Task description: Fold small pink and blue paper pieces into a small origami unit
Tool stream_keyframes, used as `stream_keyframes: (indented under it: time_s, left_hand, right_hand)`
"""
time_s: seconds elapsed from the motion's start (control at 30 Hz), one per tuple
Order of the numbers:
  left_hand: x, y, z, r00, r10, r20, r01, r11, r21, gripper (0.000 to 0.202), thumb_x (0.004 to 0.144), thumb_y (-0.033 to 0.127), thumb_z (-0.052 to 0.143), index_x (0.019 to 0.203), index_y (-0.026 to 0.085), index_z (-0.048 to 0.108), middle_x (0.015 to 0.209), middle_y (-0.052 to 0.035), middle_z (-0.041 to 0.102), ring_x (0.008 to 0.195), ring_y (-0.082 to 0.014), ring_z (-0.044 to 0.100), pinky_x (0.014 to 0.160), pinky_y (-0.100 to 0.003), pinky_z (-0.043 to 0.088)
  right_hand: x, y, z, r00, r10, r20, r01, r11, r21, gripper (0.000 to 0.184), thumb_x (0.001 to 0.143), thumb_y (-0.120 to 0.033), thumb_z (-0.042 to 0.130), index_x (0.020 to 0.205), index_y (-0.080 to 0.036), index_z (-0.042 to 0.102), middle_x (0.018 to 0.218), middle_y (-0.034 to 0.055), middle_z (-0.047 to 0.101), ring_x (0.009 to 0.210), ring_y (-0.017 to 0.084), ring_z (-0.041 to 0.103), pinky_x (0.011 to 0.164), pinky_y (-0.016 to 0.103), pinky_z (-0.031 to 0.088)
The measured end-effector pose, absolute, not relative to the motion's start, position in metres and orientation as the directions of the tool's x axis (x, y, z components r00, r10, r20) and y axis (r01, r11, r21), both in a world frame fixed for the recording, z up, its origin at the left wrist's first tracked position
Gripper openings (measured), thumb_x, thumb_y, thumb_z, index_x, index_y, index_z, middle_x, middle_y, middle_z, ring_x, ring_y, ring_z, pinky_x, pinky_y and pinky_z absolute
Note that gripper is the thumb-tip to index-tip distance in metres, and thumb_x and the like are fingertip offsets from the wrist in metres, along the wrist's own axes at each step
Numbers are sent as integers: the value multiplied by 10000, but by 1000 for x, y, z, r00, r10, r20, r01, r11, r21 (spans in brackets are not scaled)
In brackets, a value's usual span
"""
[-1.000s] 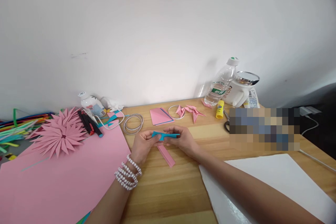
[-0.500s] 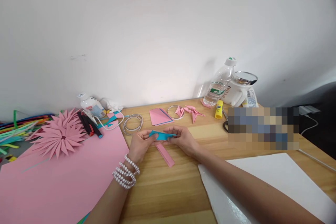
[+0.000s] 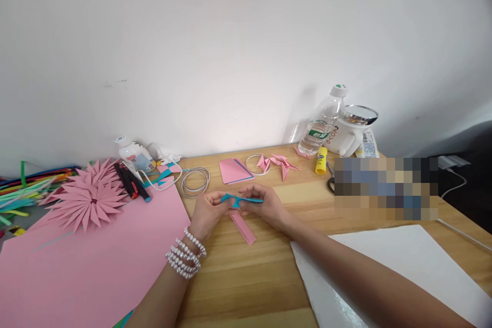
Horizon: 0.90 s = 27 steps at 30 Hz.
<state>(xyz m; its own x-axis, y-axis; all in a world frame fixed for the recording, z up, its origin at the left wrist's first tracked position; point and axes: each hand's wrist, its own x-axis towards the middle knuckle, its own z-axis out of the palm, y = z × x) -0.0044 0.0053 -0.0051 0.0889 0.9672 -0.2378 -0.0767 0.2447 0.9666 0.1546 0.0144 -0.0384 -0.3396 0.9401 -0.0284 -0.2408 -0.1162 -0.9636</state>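
A small folded blue paper piece (image 3: 241,199) is pinched between both of my hands just above the wooden table (image 3: 253,271). My left hand (image 3: 209,212), with pearl bracelets on its wrist, grips the paper's left end. My right hand (image 3: 266,206) grips its right end with closed fingers. A folded pink paper strip (image 3: 243,227) lies on the table directly below my hands.
A large pink sheet (image 3: 88,261) and pink paper flowers (image 3: 86,195) lie at left, with black markers (image 3: 130,182) and wire rings (image 3: 195,180). Behind are folded pink papers (image 3: 235,170), pink origami pieces (image 3: 279,163), a glue stick (image 3: 321,160), a water bottle (image 3: 323,120), a white kettle (image 3: 351,130). White paper (image 3: 388,266) lies at right.
The blue paper has been squeezed narrower between my fingers, from a flat pointed shape to a thinner pinched one. My hands stay in the same place.
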Motion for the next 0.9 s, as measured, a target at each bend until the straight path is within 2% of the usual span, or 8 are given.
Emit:
stream_keyframes:
  time_s: [0.23,0.33,0.47,0.57,0.7,0.9]
  left_hand:
    - [1,2,-3,93,971,-220,-32,224,974,282,545,219,734,776,86,645,674,-61,705,598,-173,652,611,-280,545]
    - [1,2,-2,106,975,-195,20,194,981,352,529,179,734,851,96,620,680,-50,700,608,-165,647,631,-280,535]
    - [2,2,-5,105,986,-126,48,121,991,449,521,133,713,950,124,581,860,-74,686,727,-178,645,662,-279,522]
    - [4,1,-5,59,994,-94,92,88,992,473,510,102,696,965,126,568,889,-81,663,734,-179,639,648,-274,521]
    - [4,1,-4,37,994,-108,113,103,988,492,495,62,674,965,117,540,871,-88,656,725,-189,641,630,-283,527]
    - [2,2,4,66,983,-169,31,168,985,514,492,60,661,974,110,488,988,-149,639,731,-205,649,624,-323,551]
  right_hand:
    - [154,15,-40,-351,936,-15,-257,-111,-960,308,566,-341,726,758,-156,571,735,2,624,657,144,612,569,275,534]
    - [154,15,-37,-354,935,-28,-272,-131,-953,315,566,-346,724,767,-162,567,740,2,627,657,144,616,568,271,533]
    - [154,14,-35,-362,931,-40,-271,-146,-952,346,562,-343,728,799,-168,546,772,22,648,652,161,627,587,304,534]
    - [153,13,-35,-354,933,-59,-270,-162,-949,362,552,-348,733,789,-167,528,736,18,648,605,158,627,573,308,530]
    - [153,13,-35,-353,934,-57,-268,-159,-950,350,551,-333,737,771,-164,522,685,-1,634,567,140,614,551,288,516]
    - [154,16,-36,-329,943,-46,-268,-140,-953,335,552,-322,735,766,-168,528,685,-13,620,542,125,596,511,262,487]
